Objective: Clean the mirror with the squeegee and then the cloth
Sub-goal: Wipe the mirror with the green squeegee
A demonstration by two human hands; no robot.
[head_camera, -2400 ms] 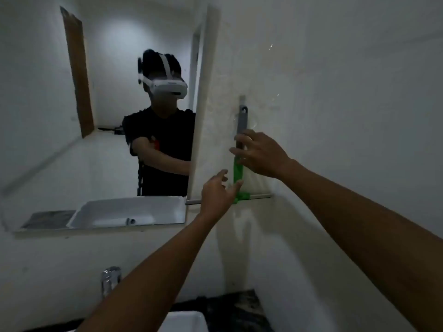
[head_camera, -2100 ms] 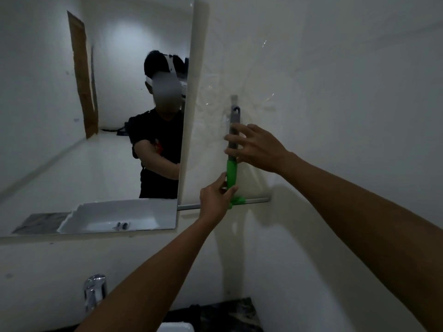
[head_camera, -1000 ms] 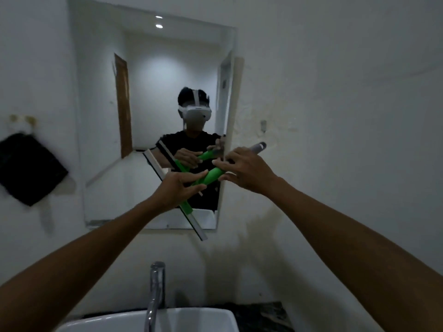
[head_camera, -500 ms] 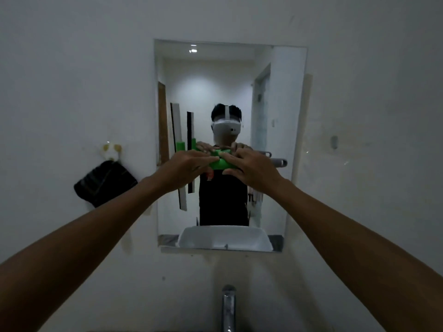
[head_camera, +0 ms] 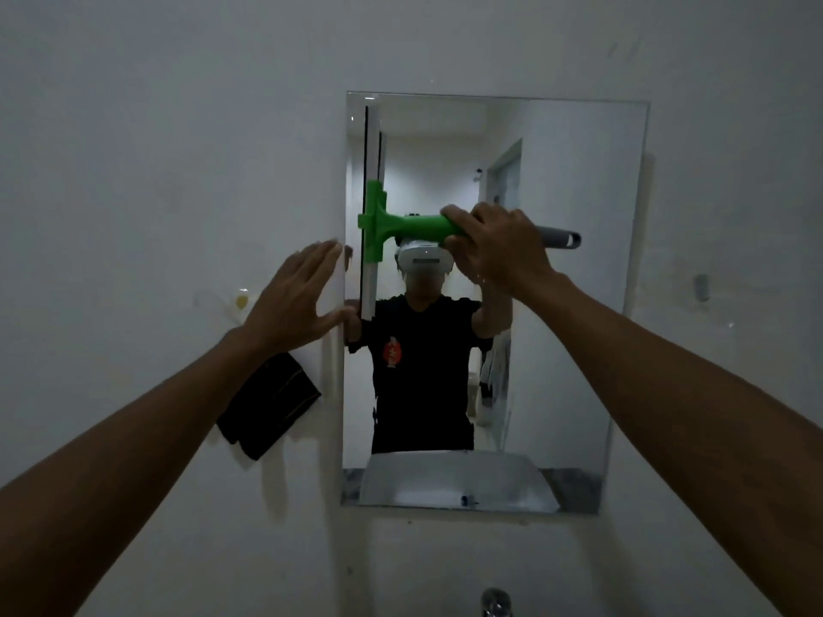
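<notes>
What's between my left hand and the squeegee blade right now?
In the head view, only the mirror's left edge lies between the open left hand on the wall and the squeegee blade; nothing else.

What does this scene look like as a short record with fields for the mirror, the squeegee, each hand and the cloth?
mirror: rectangular, fixed to a white wall, upright
squeegee: green head and handle with grey end; blade vertical, at the mirror's left edge
right hand: closed around the squeegee handle
left hand: open, fingers spread, at the mirror's left edge, holding nothing
cloth: dark, hanging on the wall left of the mirror, untouched
tap: only its top shows, bottom of the view
</notes>
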